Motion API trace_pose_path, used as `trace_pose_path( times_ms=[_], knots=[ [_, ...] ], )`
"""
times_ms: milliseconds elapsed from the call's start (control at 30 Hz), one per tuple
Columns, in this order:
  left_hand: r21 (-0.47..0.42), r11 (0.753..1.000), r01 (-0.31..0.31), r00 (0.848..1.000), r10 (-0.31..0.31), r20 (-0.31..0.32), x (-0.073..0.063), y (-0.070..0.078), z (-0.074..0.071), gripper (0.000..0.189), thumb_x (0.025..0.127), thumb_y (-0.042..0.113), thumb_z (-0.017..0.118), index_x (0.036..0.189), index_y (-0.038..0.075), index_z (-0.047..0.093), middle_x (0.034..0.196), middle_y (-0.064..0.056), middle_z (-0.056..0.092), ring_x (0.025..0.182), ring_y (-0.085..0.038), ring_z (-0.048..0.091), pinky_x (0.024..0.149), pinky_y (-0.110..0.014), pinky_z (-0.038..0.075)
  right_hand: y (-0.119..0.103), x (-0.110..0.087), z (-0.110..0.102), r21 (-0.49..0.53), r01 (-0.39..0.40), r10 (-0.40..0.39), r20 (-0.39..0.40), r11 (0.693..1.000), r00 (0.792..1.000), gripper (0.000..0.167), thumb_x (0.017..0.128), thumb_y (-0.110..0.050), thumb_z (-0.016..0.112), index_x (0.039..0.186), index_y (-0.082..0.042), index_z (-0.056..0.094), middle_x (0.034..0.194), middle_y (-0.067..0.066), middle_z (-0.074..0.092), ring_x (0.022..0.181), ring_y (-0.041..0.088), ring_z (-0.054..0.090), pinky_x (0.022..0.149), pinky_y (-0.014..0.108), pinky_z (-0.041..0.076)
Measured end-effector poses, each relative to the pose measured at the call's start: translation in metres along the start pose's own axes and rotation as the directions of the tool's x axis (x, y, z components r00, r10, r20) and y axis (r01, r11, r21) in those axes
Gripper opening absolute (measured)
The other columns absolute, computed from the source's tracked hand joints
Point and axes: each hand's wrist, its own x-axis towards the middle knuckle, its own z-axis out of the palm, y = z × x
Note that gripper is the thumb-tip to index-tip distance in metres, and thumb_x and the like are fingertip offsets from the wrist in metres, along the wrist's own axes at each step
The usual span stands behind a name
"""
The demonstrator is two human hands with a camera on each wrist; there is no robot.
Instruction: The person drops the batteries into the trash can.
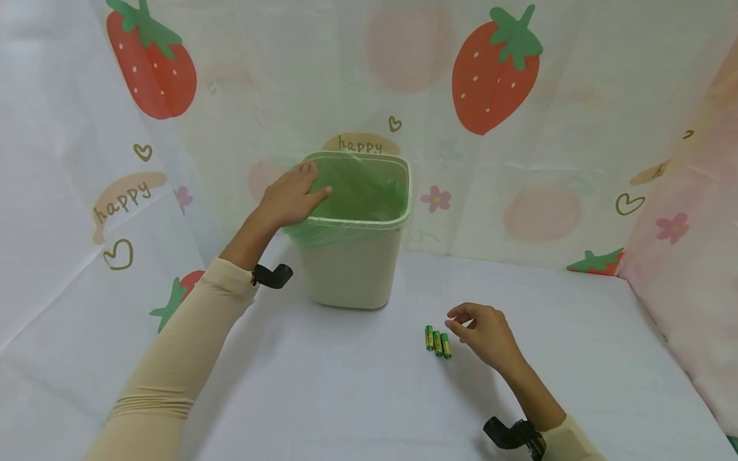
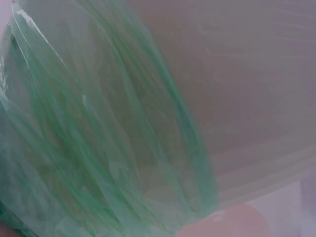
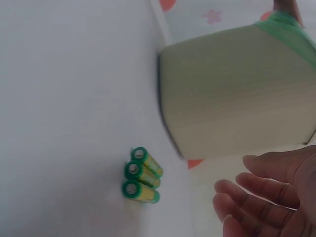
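Observation:
A cream waste bin point(image 1: 352, 272) stands upright, with a thin green plastic bag point(image 1: 360, 192) inside it. Part of the bag point(image 2: 98, 138) hangs over the outer wall on the left; the rim at the right is bare of it. My left hand point(image 1: 294, 195) lies over the bin's left rim, thumb and fingers extended across the bag. Three green-and-yellow batteries point(image 1: 437, 343) lie side by side in front of the bin, toward the right. Just right of them, my right hand point(image 1: 487, 333) hovers with loosely bent fingers and holds nothing; its fingers point(image 3: 269, 190) also show in the right wrist view.
A white cloth point(image 1: 346, 390) covers the table. Behind the bin hangs a pale curtain point(image 1: 323, 77) printed with strawberries, and a pink-toned curtain point(image 1: 703, 256) borders the right side. Each wrist carries a black camera mount point(image 1: 273, 276).

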Motion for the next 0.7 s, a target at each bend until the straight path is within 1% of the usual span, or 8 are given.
trace_pose_path(
  times_ms=[133,300,500,700],
  knots=[
    [-0.003,1.0,-0.001,1.0,0.001,-0.002,0.0,0.0,0.002,0.077,0.111,0.047,0.033,0.16,-0.005,0.005,0.168,-0.023,0.001,0.156,-0.035,0.001,0.125,-0.052,0.01,0.005,-0.003,0.004,-0.011,-0.027,0.027,0.016,1.0,1.0,0.017,0.092,-0.016,0.076,0.105,-0.004,0.076,0.088,0.001,0.074,0.067,0.014,0.068,0.054,0.029,0.052],
    [-0.016,1.0,-0.003,1.0,0.003,-0.007,0.0,0.001,0.002,0.077,0.111,0.047,0.033,0.16,-0.005,0.006,0.168,-0.022,0.001,0.156,-0.035,0.001,0.125,-0.052,0.01,0.009,-0.006,0.008,-0.021,-0.036,0.036,0.024,0.999,0.999,0.017,0.092,-0.015,0.076,0.105,-0.003,0.076,0.087,0.001,0.074,0.066,0.01,0.066,0.053,0.03,0.051],
    [-0.01,1.0,-0.001,1.0,0.001,-0.003,0.0,0.001,0.0,0.077,0.111,0.047,0.033,0.16,-0.005,0.005,0.168,-0.022,0.0,0.156,-0.035,0.001,0.125,-0.051,0.01,0.016,-0.006,0.013,-0.062,-0.048,0.05,0.037,0.997,0.998,0.016,0.09,-0.013,0.077,0.103,-0.004,0.076,0.086,0.003,0.075,0.063,0.01,0.065,0.051,0.029,0.049],
    [-0.008,1.0,-0.002,1.0,0.002,-0.005,-0.001,0.001,0.0,0.077,0.111,0.046,0.033,0.16,-0.005,0.004,0.168,-0.023,0.001,0.156,-0.035,0.001,0.125,-0.051,0.01,0.024,-0.004,0.019,-0.12,-0.088,0.096,0.059,0.989,0.994,0.014,0.089,-0.016,0.078,0.099,-0.007,0.077,0.085,0.004,0.074,0.07,0.016,0.061,0.053,0.03,0.047]
  ],
)
